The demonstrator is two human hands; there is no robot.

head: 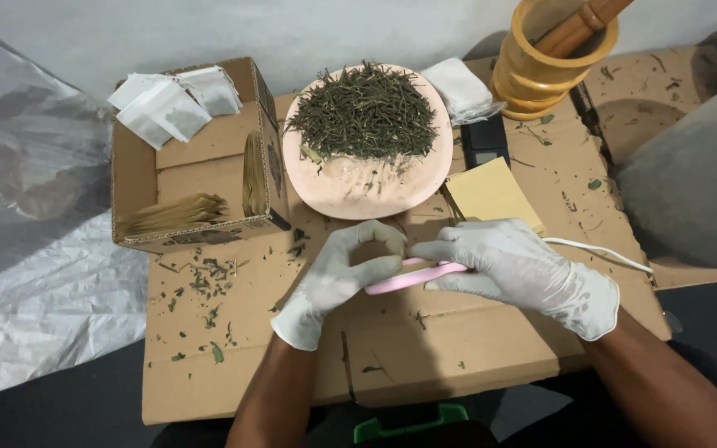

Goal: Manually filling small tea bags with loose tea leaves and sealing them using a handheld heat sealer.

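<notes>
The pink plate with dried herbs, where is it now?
In the head view, the pink plate lies at centre top on the cardboard sheet, between the cardboard box and the wooden mortar.

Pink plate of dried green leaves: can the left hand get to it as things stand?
Probably yes: the pink plate lies just beyond the left hand, nothing between them, though that hand is touching the pink tool.

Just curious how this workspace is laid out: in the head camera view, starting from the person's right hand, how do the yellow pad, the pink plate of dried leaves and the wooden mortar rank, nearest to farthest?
From the right hand:
1. Yellow pad, just above the hand.
2. Pink plate, farther up and left, heaped with dried leaves.
3. Wooden mortar, at the top right.
</notes>
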